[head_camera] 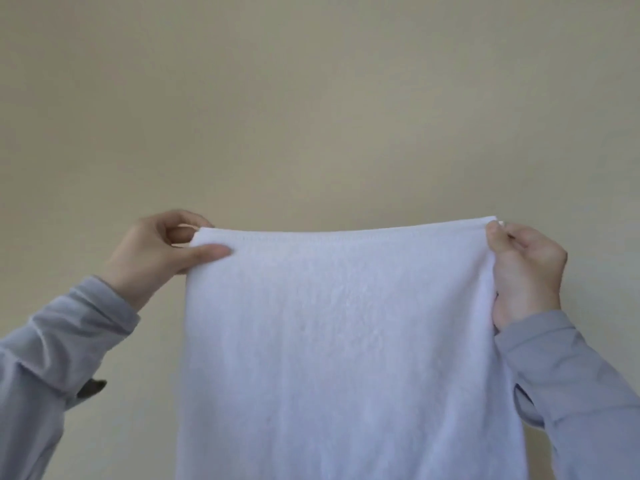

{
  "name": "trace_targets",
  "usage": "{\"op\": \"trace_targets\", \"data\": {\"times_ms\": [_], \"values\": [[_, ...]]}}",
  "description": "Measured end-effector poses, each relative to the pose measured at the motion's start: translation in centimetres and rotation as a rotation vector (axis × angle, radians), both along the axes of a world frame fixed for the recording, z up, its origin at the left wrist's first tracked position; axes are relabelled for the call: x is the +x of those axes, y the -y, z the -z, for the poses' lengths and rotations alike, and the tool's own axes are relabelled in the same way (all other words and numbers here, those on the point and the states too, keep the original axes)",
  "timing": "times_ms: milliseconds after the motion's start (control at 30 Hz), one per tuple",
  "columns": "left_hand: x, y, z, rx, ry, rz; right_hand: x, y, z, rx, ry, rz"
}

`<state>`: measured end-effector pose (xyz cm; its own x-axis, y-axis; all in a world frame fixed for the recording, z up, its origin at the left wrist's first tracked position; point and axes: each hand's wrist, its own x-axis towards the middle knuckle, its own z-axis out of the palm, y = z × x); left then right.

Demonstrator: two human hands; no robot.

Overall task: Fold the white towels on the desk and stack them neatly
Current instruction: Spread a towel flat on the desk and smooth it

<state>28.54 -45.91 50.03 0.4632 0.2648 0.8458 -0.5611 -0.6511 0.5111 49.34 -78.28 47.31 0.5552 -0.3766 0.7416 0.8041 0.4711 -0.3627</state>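
A white towel [346,341] hangs flat in the air in front of me, its top edge stretched level and its lower part running out of the bottom of the view. My left hand [156,254] pinches the top left corner, thumb lying across the front of the cloth. My right hand [526,271] grips the top right corner with its fingers curled around the edge. Both arms wear grey sleeves. The desk and any other towels are hidden from view.
A plain beige wall [311,98] fills everything behind the towel. A small dark object [91,388] peeks out beside my left sleeve; I cannot tell what it is.
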Motion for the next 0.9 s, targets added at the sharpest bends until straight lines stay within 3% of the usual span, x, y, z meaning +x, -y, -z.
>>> {"op": "trace_targets", "data": {"times_ms": [167,367,500,900], "values": [[0.4,-0.7,3.0,-0.308,-0.229,0.078,-1.1,-1.3,0.4,-0.078,-0.029,0.000],[-0.5,-0.3,1.2,-0.154,0.223,0.108,-0.5,-0.2,-0.8,0.034,0.155,0.060],[1.6,-0.3,1.4,-0.172,0.310,-0.108,0.3,-2.3,-1.0,-0.075,0.058,0.152],[0.5,0.2,0.2,-0.205,0.341,-0.123,0.9,-2.7,-0.9,-0.044,0.054,0.157]]}}
